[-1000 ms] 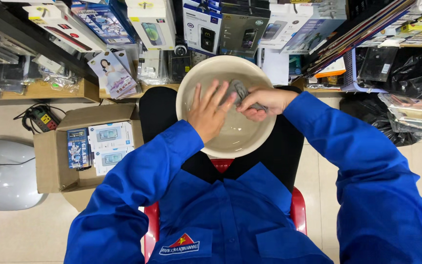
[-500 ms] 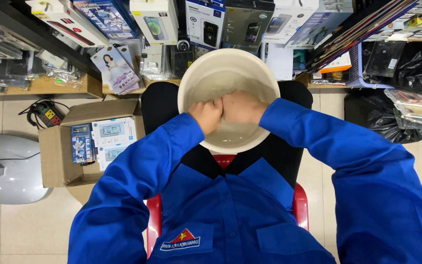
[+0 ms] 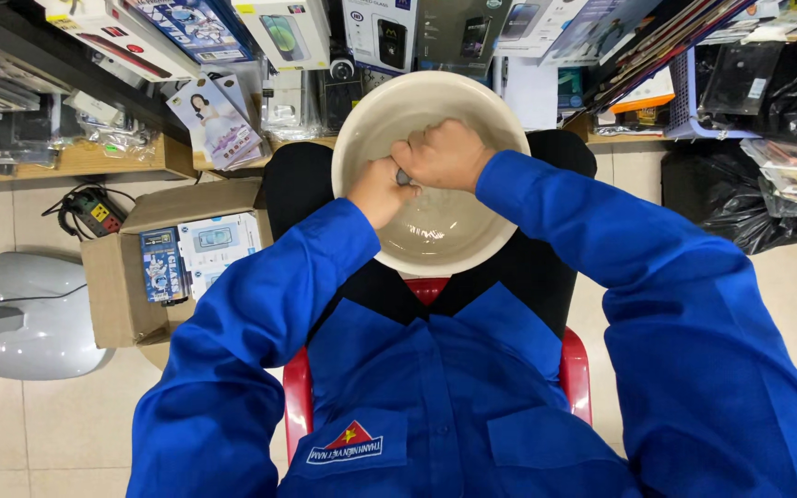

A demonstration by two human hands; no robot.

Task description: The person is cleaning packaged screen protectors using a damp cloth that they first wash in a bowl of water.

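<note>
Both hands in beige basin [image 3: 362,138], upper centre of frame. Left hand [image 3: 378,192] and right hand [image 3: 443,155] fisted together, grip closed on small dark object [image 3: 403,176]. Step judged: washing or rubbing. Next move calls for turning object between fingers.

Bright blue long-sleeved work shirt, chest pockets, small red-and-yellow emblem, bare hands

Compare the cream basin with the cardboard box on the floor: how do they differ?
The cream basin is round and smooth-walled; the cardboard box is square-cornered with open flaps. The basin sits raised in front of the person with the left hand and right hand inside; the box stands untouched on the tiled floor. The basin holds water; the box holds flat packages. Both are open-topped.
</note>
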